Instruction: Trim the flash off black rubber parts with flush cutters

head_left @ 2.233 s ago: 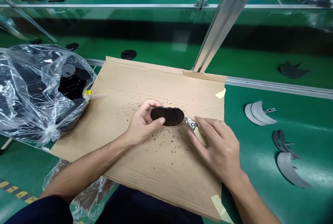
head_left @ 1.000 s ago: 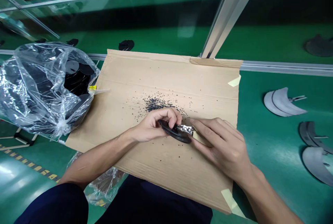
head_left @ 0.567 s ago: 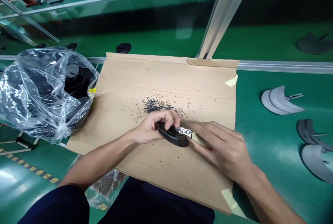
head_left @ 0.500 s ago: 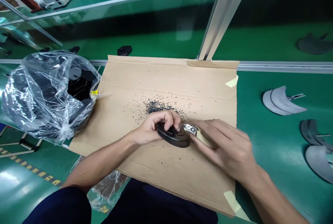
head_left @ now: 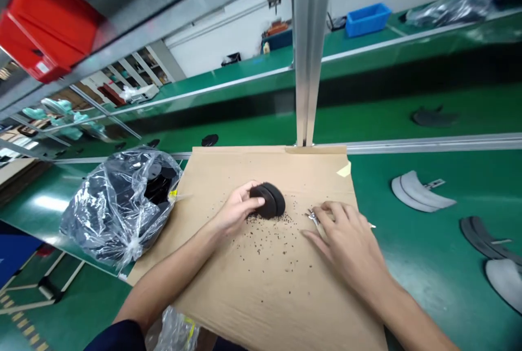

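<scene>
My left hand (head_left: pixel 238 210) grips a black round part (head_left: pixel 267 201) with a deep groove around it, thumb on the near face. The part is tipped up on edge, just above or touching a cardboard sheet (head_left: pixel 228 291). To its right, my right hand (head_left: pixel 345 236) is low over the cardboard, its fingers curled over small nippers (head_left: pixel 313 217). Only their metal head shows; the handles are hidden under the hand, and the thumb stands somewhat apart. Black crumbs (head_left: pixel 261 242) lie scattered around and below the part.
At left, a clear plastic bag (head_left: pixel 110 209) holds several black parts. Curved grey pieces (head_left: pixel 420 190) and dark ones (head_left: pixel 481 236) lie on the green bench at right. A metal post (head_left: pixel 309 57) rises behind the cardboard. A red bin (head_left: pixel 44 24) hangs upper left.
The view has tilted up. My left hand has turned the black part from nearly flat to on edge. My right hand has drawn the nippers away from it to the right.
</scene>
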`<state>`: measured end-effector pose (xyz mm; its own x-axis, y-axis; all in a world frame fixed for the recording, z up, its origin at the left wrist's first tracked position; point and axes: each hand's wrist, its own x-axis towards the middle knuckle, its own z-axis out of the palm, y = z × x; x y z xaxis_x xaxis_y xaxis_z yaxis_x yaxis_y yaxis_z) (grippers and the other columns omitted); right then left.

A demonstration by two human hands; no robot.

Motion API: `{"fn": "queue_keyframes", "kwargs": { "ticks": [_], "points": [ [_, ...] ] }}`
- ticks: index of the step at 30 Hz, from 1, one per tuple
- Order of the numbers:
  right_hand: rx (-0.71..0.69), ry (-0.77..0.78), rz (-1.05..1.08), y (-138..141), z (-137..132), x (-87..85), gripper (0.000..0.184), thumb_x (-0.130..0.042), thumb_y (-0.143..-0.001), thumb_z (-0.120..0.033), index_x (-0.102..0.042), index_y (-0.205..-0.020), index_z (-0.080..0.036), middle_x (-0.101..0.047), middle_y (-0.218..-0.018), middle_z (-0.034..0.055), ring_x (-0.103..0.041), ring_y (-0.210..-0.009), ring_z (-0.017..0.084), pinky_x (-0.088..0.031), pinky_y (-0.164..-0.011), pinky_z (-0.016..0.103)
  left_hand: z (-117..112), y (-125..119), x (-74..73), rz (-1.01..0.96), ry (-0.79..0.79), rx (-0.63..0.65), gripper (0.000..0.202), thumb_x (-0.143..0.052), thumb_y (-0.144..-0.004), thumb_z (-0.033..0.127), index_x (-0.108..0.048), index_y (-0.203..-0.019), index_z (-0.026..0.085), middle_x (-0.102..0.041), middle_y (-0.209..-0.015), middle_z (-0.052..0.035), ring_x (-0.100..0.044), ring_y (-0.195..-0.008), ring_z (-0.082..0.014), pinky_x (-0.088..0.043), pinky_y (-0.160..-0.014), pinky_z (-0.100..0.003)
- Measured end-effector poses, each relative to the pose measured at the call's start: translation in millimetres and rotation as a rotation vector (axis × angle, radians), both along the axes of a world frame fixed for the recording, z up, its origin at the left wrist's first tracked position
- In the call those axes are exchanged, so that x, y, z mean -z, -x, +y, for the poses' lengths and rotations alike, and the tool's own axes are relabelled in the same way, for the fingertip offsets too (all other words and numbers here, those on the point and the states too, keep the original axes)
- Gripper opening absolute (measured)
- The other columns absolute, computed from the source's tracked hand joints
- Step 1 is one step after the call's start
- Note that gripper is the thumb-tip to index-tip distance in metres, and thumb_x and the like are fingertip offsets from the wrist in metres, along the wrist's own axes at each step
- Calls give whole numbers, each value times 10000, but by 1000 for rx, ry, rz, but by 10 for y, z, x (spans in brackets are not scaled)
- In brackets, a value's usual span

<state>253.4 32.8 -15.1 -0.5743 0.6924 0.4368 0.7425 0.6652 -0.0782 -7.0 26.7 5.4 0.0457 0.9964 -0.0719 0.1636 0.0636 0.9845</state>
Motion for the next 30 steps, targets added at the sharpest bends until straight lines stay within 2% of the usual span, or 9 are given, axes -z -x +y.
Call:
{"fn": "queue_keyframes", "kwargs": {
  "ticks": [2,6,8,10,14,17,21,25,30],
  "points": [
    [4,-30,7,-14,-2,11,323,-537,-1020,-426,-674,-1035,-134,-627,-1041,151,-557,-941,291,-436,-736,370,397,98,-93,227,-97,-93,264,-585,-803,348,-537,-975,154,-649,-944,-65,-644,-913,-202,-524,-822,-332],
    [11,-60,14,-55,-1,12,269,-608,-990,-422,-681,-987,-164,-637,-1017,128,-586,-925,284,-460,-724,366,1201,198,-299,486,-243,-192,134,-552,-823,216,-575,-941,156,-663,-1022,-69,-614,-1039,-223,-490,-949,-358],
    [2,-58,7,-73,0,3,257,-626,-982,-419,-683,-977,-168,-636,-1012,119,-594,-921,277,-472,-720,360,1439,218,-357,625,-283,-191,112,-555,-856,172,-613,-952,158,-659,-1134,-83,-582,-1147,-229,-453,-1042,-382],
    [-3,-56,3,-86,-4,-6,255,-641,-975,-417,-685,-977,-165,-635,-1011,117,-599,-920,273,-484,-721,358,1540,249,-362,763,-291,-165,125,-591,-903,199,-646,-1008,158,-628,-1250,-92,-544,-1236,-238,-422,-1103,-435],
    [12,-60,2,-96,-23,-5,250,-668,-960,-412,-690,-977,-164,-637,-1005,116,-603,-918,273,-498,-727,364,1540,372,-284,1006,-235,-119,300,-605,-964,357,-625,-1195,165,-601,-1303,-108,-591,-1184,-241,-508,-1027,-483],
    [9,-62,12,-96,-23,4,242,-659,-965,-407,-692,-965,-168,-641,-984,110,-605,-919,275,-503,-730,370,1531,446,-257,1127,-208,-98,322,-594,-974,361,-609,-1228,165,-614,-1273,-107,-623,-1122,-226,-550,-972,-451],
    [-22,-88,6,-84,22,11,259,-597,-997,-397,-697,-987,-159,-653,-989,123,-613,-900,280,-498,-713,375,1430,498,-293,1222,-220,-94,314,-601,-970,349,-613,-1220,158,-614,-1275,-108,-618,-1140,-231,-544,-984,-462],
    [-84,-200,14,-27,128,28,450,-366,-1065,-435,-686,-950,-140,-660,-934,155,-604,-815,302,-478,-635,396,1131,777,-342,1314,-186,-84,321,-601,-969,352,-613,-1220,152,-612,-1273,-100,-613,-1152,-239,-540,-991,-458],
    [-145,-196,60,33,189,83,448,-339,-1057,-461,-659,-982,-157,-669,-995,193,-621,-827,343,-489,-655,455,510,1523,-494,1451,69,-168,356,-614,-960,382,-609,-1220,140,-628,-1217,-84,-643,-1083,-238,-570,-924,-417]
  ]
}}
